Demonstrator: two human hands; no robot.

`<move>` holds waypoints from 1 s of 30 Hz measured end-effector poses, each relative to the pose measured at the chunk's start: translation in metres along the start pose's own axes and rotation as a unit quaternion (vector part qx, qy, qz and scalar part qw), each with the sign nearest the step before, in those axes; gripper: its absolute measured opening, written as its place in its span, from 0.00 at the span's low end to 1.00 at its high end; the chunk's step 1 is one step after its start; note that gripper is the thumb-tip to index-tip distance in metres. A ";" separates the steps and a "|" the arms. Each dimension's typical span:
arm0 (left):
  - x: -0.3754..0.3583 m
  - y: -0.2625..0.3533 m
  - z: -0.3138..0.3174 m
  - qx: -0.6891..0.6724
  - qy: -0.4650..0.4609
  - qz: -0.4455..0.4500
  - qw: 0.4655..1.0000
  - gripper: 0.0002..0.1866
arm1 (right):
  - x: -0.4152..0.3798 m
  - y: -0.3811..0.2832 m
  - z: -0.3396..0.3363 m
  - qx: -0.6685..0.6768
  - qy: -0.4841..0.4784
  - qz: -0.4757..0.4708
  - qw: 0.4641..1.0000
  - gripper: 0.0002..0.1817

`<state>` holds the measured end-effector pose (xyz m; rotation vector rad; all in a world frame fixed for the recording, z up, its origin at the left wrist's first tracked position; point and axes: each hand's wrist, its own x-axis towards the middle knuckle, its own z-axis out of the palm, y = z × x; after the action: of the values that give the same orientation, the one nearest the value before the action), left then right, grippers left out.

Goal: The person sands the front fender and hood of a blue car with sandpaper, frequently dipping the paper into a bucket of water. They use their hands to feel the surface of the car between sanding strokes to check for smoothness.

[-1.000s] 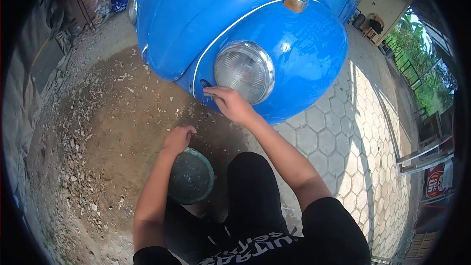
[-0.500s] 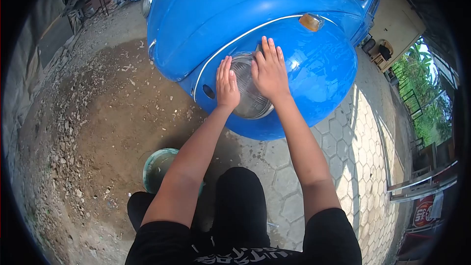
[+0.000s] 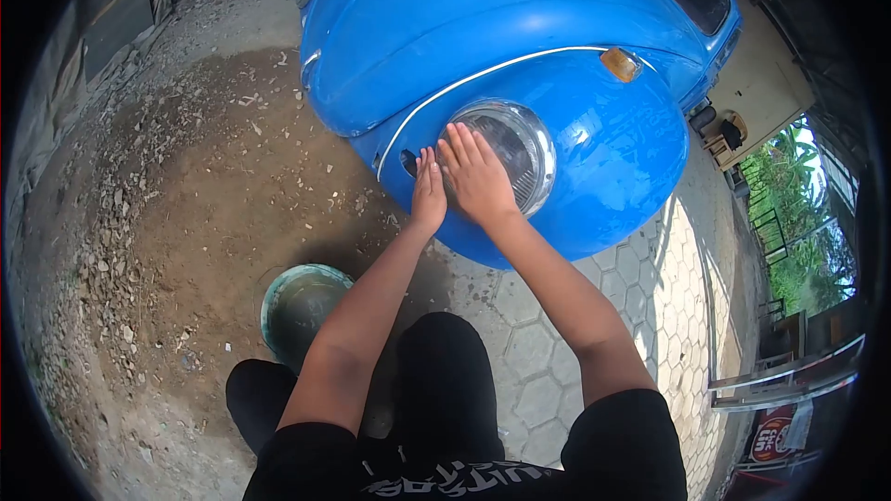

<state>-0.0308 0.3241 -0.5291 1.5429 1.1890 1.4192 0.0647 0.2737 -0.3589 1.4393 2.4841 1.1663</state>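
Note:
A round headlight (image 3: 522, 144) with a ribbed glass and a shiny rim sits in the wet front fender (image 3: 617, 144) of a blue car (image 3: 445, 28). My right hand (image 3: 481, 176) lies over the lower left part of the headlight, fingers stretched out and nothing held. Close on its left, my left hand (image 3: 428, 193) is seen edge-on with straight fingers, at the headlight's left edge near a dark oval hole (image 3: 408, 162) in the fender. Whether the left palm touches the paint cannot be seen. An orange turn signal (image 3: 621, 65) sits higher on the fender.
A green-rimmed bucket (image 3: 269, 306) of murky water stands by my left knee, on wet dirt (image 3: 213, 186) with rubble further left. Hexagonal pavers (image 3: 548, 380) lie to the right. A red sign (image 3: 772, 436) and metal rails (image 3: 789, 380) are at the lower right.
My right hand has slid left and down across the headlight, towards my left hand, uncovering its right side. The left hand has moved slightly lower. The view has shifted a little.

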 end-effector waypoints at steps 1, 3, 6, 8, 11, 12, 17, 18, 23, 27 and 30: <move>-0.004 -0.001 -0.008 -0.013 0.000 -0.023 1.000 0.37 | -0.024 -0.015 0.014 -0.013 -0.004 -0.046 0.999 0.29; -0.011 0.008 -0.026 -0.043 0.002 -0.063 0.997 0.37 | -0.038 -0.015 0.010 0.003 -0.008 -0.059 0.998 0.30; -0.023 0.034 -0.070 -0.002 -0.039 -0.054 0.998 0.37 | -0.024 0.015 -0.016 0.071 0.046 0.054 0.995 0.30; -0.029 0.038 -0.080 -0.030 -0.036 -0.068 0.997 0.35 | 0.005 0.038 -0.024 0.033 0.046 0.094 0.994 0.29; -0.037 0.031 -0.096 -0.044 -0.062 -0.049 0.996 0.33 | 0.028 0.027 -0.014 0.017 0.011 0.092 0.996 0.31; -0.040 0.032 -0.104 -0.046 -0.070 -0.037 0.996 0.33 | 0.025 0.011 -0.005 -0.028 -0.017 0.009 0.999 0.31; -0.061 0.020 -0.130 -0.099 -0.057 -0.068 0.991 0.29 | 0.028 0.008 0.001 -0.044 -0.034 -0.016 0.998 0.31; -0.060 0.013 -0.129 -0.124 -0.051 -0.070 0.988 0.29 | 0.042 0.019 -0.009 -0.021 -0.013 0.052 0.998 0.32; -0.048 0.006 -0.129 -0.181 0.003 -0.077 0.980 0.28 | 0.009 -0.045 0.018 -0.184 -0.113 -0.135 0.967 0.32; -0.054 0.013 -0.129 -0.194 -0.014 -0.064 0.979 0.26 | 0.007 -0.045 0.026 -0.189 -0.141 -0.150 0.960 0.33; -0.062 0.010 -0.129 -0.169 -0.041 -0.053 0.983 0.24 | 0.050 -0.025 -0.020 -0.081 -0.110 0.100 0.986 0.32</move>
<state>-0.1545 0.2518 -0.5218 1.2698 0.9117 1.3911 0.0105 0.2928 -0.3447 1.6995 2.0901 1.1371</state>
